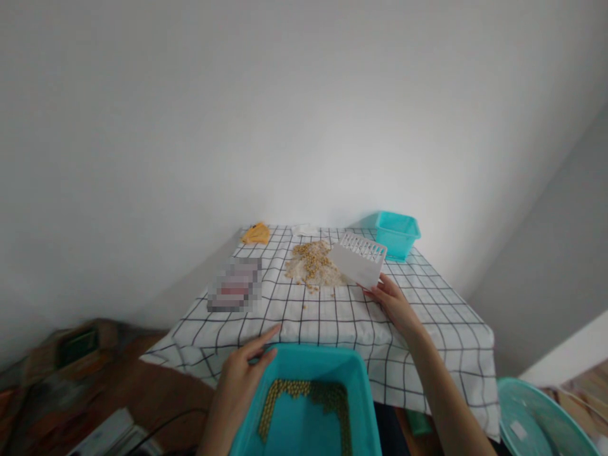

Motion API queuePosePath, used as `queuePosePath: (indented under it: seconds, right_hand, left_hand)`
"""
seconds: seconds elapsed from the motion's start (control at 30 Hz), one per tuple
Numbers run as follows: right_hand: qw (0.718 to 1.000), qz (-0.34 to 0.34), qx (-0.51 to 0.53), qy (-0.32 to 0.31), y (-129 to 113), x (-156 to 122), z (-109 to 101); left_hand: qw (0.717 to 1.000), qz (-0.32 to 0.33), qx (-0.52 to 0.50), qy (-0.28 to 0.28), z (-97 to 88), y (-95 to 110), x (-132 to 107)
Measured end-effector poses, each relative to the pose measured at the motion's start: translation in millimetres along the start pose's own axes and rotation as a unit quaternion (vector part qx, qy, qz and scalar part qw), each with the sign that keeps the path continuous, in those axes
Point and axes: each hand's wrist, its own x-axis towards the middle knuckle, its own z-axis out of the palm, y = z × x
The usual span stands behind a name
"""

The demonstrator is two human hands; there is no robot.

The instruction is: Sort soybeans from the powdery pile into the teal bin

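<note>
My left hand (pixel 242 373) is at the upper left corner of a teal plastic basin (pixel 320 356), thumb on the rim and index finger stretched past it towards the table; its other fingers are hidden. Inside the basin, soybean-like yellow beans (pixel 268 405) and darker beans (pixel 332 398) line the edges of the floor. Over the table, my right hand (pixel 392 304) grips the near corner of a white slotted plastic tray (pixel 360 256), held tilted. Just left of the tray lies a spread pile of yellow beans (pixel 311 256) mixed with pale grains (pixel 325 277).
A smaller teal container (pixel 398 234) stands at the back right of the checked tablecloth (pixel 427 323). An orange cloth (pixel 256 233) lies at the back left, a blurred flat object (pixel 235 285) nearer. A large teal tub (pixel 536 411) is at lower right, below the table.
</note>
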Motion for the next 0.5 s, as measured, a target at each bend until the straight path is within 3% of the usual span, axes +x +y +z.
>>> queuePosePath:
  seconds: [0.5]
  right_hand:
    - [1.000,0.005,-0.012,0.005,-6.3,-3.6,4.4]
  left_hand:
    - [1.000,-0.003,-0.010,0.008,0.7,3.0,-0.6]
